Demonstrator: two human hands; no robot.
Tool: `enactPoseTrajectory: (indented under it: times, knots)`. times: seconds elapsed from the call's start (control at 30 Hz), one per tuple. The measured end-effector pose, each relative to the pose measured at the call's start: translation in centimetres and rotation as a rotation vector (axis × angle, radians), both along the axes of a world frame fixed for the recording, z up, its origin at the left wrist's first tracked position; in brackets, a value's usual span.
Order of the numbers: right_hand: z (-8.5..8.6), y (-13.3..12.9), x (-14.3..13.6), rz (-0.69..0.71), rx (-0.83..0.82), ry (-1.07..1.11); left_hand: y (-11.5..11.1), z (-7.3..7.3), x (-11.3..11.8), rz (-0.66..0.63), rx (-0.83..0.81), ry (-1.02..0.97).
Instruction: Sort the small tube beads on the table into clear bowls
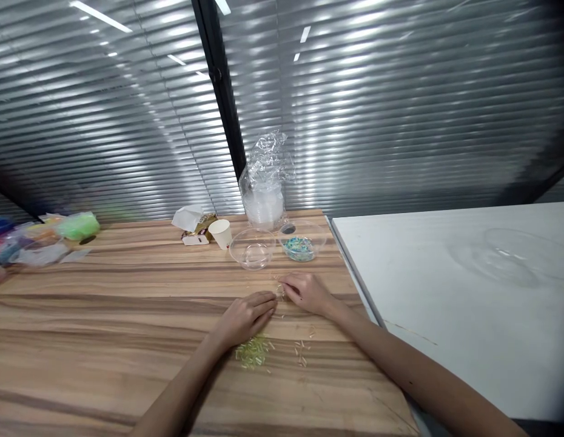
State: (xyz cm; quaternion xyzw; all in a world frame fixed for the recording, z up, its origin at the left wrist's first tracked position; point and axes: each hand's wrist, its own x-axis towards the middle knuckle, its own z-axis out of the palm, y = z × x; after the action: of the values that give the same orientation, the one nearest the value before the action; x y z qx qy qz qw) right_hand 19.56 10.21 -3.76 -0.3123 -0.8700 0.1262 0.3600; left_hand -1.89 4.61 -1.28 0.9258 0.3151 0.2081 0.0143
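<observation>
Monitoring remotely, I judge the work partway through: blue-green beads sit in a clear, thin-walled bowl, while a heap of short yellow tubes and scattered pale slivers are left on the smooth, streaked wooden table. The left hand lies palm-down just beyond the heap, fingers together; the right hand curls over clear bits between the hands, though I cannot tell whether either grasps any

Clear slivers by the bare right hand are too tiny to count. Blurred multicoloured plastic bags near the brown wooden tabletop's far edge are cut off at left.
</observation>
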Motion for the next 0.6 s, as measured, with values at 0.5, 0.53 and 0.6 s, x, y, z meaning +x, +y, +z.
enactPoseTrajectory:
  times: [0.5,0.53,0.6]
  knots:
    - [-0.11,0.06,0.09,0.004,-0.009,-0.016,-0.36,-0.12,0.37,0.022,-0.059,0.028]
    - [-0.18,0.09,0.09,0.007,-0.013,-0.018,-0.42,-0.05,0.44,0.024,-0.061,0.035]
    - [-0.33,0.15,0.11,0.009,-0.023,-0.023,-0.51,0.05,0.53,0.029,-0.063,0.052]
